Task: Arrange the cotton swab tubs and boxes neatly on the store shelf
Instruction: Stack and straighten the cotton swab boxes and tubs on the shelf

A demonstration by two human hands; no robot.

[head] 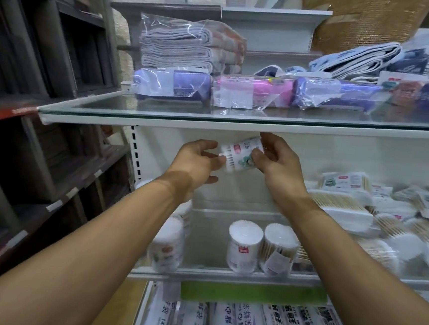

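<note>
Mid-placement: both hands, left (200,158) and right (277,162), grip a tilted tub (240,155) at frame centre above the shelf (224,273); next, probably, stand it upright beside the two tubs (261,247) below.

Single head-worn wide-angle view, taken from the person's own standpoint, facing forward and slightly downward into a store shelf unit (237,132). Close range: both forearms entering from the bottom corners and converging near centre. Upper glass shelf (161,111) seen at about eye level; lower tiers seen from above. Marked barrel distortion toward the edges.
</note>
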